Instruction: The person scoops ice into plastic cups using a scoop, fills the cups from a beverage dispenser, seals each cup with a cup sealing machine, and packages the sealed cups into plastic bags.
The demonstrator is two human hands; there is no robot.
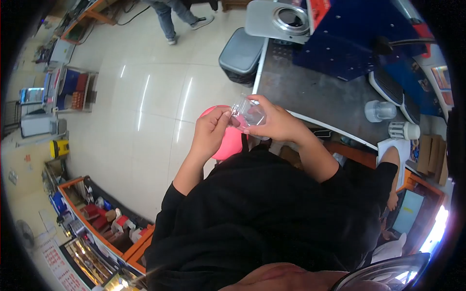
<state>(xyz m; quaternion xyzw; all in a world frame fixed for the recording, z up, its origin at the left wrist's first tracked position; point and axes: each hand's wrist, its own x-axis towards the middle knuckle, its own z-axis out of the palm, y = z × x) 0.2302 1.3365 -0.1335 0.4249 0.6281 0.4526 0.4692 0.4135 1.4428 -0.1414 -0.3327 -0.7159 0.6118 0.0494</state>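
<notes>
A clear plastic cup is held up in front of my body, between both hands. My right hand curves around its wide end, thumb and fingers on opposite sides. My left hand pinches the other end, where clear crinkled plastic shows; I cannot tell whether that is part of the cup or a separate wrapper. Below the hands is a bright pink round object, partly hidden by my left hand and the cup.
To the right runs a dark-topped table bearing a blue metal box and a clear-lidded jar. A grey lidded bin stands by its corner. Another person's legs show at the top. A wooden-framed display case stands lower left.
</notes>
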